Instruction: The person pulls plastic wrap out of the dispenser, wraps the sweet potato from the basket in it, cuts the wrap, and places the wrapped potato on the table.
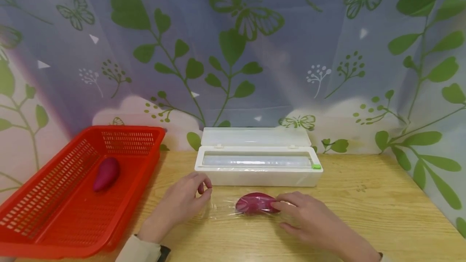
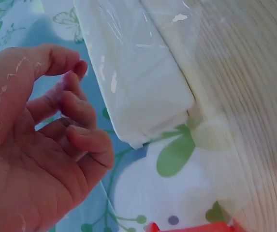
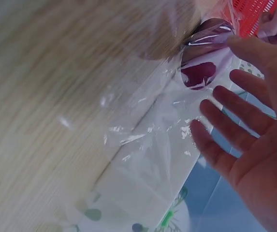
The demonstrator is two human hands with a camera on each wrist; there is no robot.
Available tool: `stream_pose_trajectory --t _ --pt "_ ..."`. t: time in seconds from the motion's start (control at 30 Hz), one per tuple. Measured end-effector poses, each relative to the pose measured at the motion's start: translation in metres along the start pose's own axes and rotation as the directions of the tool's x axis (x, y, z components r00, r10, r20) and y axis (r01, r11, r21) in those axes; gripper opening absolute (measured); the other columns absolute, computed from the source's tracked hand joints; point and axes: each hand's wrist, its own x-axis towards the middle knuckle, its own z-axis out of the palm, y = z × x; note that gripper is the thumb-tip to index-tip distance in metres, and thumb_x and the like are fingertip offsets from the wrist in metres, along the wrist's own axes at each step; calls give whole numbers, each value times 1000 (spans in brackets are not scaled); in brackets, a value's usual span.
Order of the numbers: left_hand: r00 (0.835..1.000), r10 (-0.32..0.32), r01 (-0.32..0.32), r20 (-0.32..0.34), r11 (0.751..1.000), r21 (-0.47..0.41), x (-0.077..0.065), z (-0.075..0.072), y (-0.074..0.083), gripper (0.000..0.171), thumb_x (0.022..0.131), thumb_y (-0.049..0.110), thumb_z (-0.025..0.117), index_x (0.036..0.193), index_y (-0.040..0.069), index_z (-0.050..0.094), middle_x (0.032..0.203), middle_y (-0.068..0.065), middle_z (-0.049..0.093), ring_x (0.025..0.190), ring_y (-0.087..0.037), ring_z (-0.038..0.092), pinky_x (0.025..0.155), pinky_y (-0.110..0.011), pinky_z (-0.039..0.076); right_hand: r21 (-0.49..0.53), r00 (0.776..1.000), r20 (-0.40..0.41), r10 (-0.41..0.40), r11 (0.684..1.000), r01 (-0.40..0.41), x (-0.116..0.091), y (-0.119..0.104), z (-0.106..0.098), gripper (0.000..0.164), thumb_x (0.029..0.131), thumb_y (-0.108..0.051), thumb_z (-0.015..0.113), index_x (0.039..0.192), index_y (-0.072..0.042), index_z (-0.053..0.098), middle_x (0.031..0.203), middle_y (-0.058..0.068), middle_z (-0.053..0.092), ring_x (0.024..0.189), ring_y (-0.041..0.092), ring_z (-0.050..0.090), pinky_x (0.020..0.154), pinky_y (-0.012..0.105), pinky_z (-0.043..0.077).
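Observation:
A purple sweet potato [image 1: 256,203] lies on the table in front of the white box, with clear plastic wrap [image 1: 222,207] over and around it. To its left is my left hand [image 1: 185,199], its thumb and index fingertip pinching the edge of the wrap. In the left wrist view, the other fingers of the left hand [image 2: 56,125] are curled. My right hand [image 1: 309,217] reaches the sweet potato's right end, fingertips at the wrap. The right wrist view shows the right hand [image 3: 254,111] with its fingers spread and fairly straight beside the film.
Behind the hands stands a white wrap dispenser box [image 1: 258,178], lid raised, with a roll of film [image 1: 256,161] inside and a green slider [image 1: 316,166]. A red plastic basket [image 1: 125,217] on the left holds another purple sweet potato [image 1: 106,174]. A patterned curtain [image 1: 255,72] hangs behind the table.

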Motion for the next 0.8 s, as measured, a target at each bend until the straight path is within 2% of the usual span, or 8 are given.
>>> stream_pose_trajectory --t 0.1,0.17,0.23,0.3,0.43,0.53,0.63,0.8 --pt "998 59 -58 12 998 -33 -1 0 8 7 91 16 73 92 19 67 76 11 54 64 -5 47 59 -18 44 -6 993 100 61 998 -61 5 -3 1 49 87 -31 81 132 -18 68 128 1 70 114 22 67 92 46 59" --pt "992 119 -115 41 990 -80 -2 3 15 4 93 16 71 93 16 68 77 11 56 64 -3 47 59 -17 45 -9 987 137 87 996 -86 8 -3 2 53 87 -32 81 136 -18 65 130 2 68 117 23 66 92 48 58" --pt "981 175 -163 79 978 -130 -3 7 22 2 95 15 69 96 15 69 82 9 60 69 -3 51 63 -17 48 -11 984 145 100 995 -99 10 -3 3 54 87 -32 81 136 -17 65 130 3 68 116 23 66 92 48 58" --pt "968 231 -214 98 964 -155 -4 12 29 7 95 15 69 101 12 71 91 6 64 76 -4 56 69 -18 52 -9 986 133 101 995 -100 13 -3 4 54 85 -30 82 135 -15 66 128 3 69 113 22 67 91 46 59" --pt "949 306 -299 74 949 -97 -3 23 40 23 94 16 70 117 12 71 109 3 66 97 -9 63 86 -27 58 -1 992 97 76 997 -76 20 1 7 53 83 -26 85 131 -13 67 123 2 69 108 20 68 92 42 59" --pt "945 323 -322 60 946 -29 0 30 44 35 94 20 71 128 14 68 123 2 65 112 -13 62 99 -33 56 19 997 68 48 999 -49 24 5 10 54 81 -25 86 131 -13 67 121 1 70 107 18 68 92 39 59" --pt "942 327 -328 73 945 9 4 37 47 44 95 23 71 137 13 63 134 1 63 124 -16 60 107 -37 52 51 997 58 50 997 -53 27 8 13 51 84 -24 84 131 -14 66 118 0 71 105 16 69 89 37 60" --pt "942 325 -330 86 943 47 9 46 48 48 95 25 71 140 12 60 137 -1 61 126 -19 59 107 -39 51 87 997 46 65 994 -68 31 13 18 38 91 -21 77 127 -13 68 113 0 73 101 13 71 84 33 61"
